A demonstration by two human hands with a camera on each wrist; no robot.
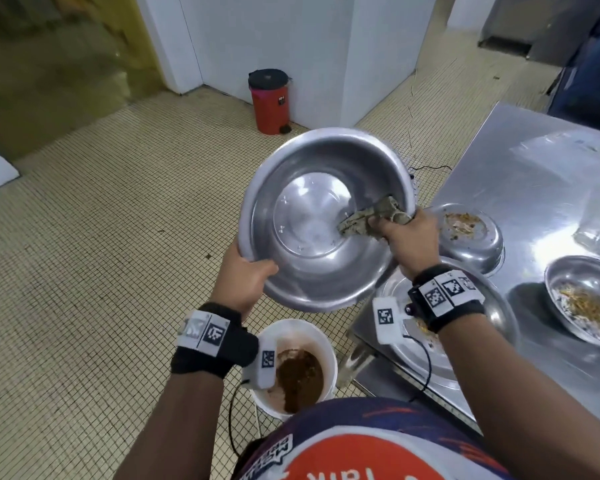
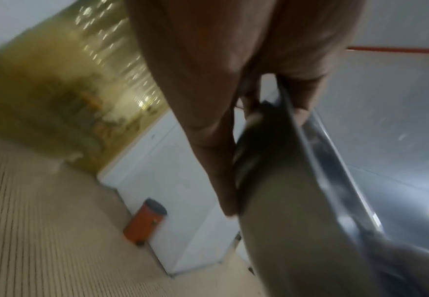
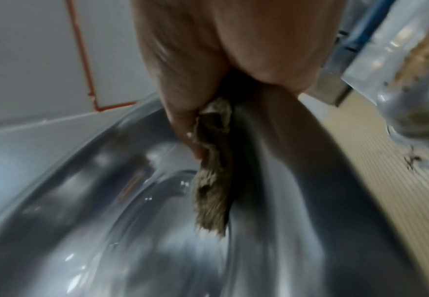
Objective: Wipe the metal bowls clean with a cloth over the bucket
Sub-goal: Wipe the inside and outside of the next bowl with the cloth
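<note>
Head view: left hand (image 1: pixel 245 278) grips empty bowl (image 1: pixel 312 237); right hand (image 1: pixel 407 237) clutches cloth (image 1: pixel 368 218); bucket (image 1: pixel 321 336) holds brown slop.

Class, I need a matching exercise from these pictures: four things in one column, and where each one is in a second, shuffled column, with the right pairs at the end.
Things
1. large metal bowl
2. cloth
3. white bucket
4. red pedal bin

Places
A. on the tiled floor beside the white wall
B. on the floor below the hands, holding brown slop
C. gripped at its rim by the left hand
D. bunched in the right hand, pressed to the bowl's inner wall

Pairs: 1-C, 2-D, 3-B, 4-A
</note>
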